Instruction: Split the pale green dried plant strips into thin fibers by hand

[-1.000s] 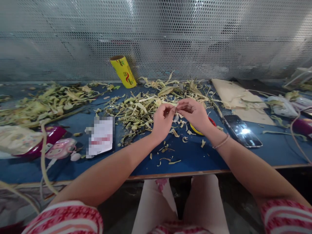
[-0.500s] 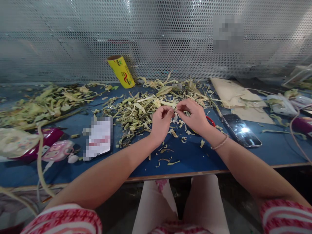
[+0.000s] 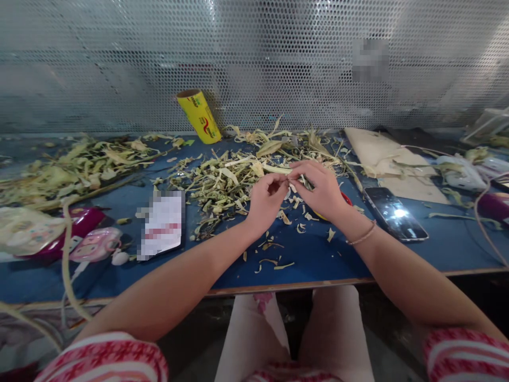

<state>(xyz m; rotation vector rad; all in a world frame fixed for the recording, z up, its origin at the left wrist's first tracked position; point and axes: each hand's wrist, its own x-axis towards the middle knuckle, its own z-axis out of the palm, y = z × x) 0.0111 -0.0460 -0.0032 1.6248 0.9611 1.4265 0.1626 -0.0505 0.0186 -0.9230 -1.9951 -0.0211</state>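
My left hand (image 3: 269, 200) and my right hand (image 3: 315, 187) meet fingertip to fingertip over the blue table (image 3: 310, 262). Both are closed in a pinch, and whatever sits between the fingertips is too small and covered to name. Just left of and behind them spreads a heap of pale green plant pieces (image 3: 217, 185), short stems mixed with dry leaf bits. Small peeled scraps (image 3: 283, 217) lie scattered below my hands. A red and yellow object (image 3: 347, 198) shows only partly behind my right wrist.
A yellow cardboard tube (image 3: 201, 118) leans at the back by the perforated metal wall (image 3: 254, 63). Leafy stalks (image 3: 75, 170) lie left. A phone (image 3: 395, 215) and brown cardboard (image 3: 392, 154) are right; a blurred-out flat device (image 3: 163, 225) and a pink case (image 3: 95, 245) are left.
My hands have shifted very slightly to the right and pressed closer together, fingertips still meeting. The pale bit seen between them before is now hidden. The table's things stay put.
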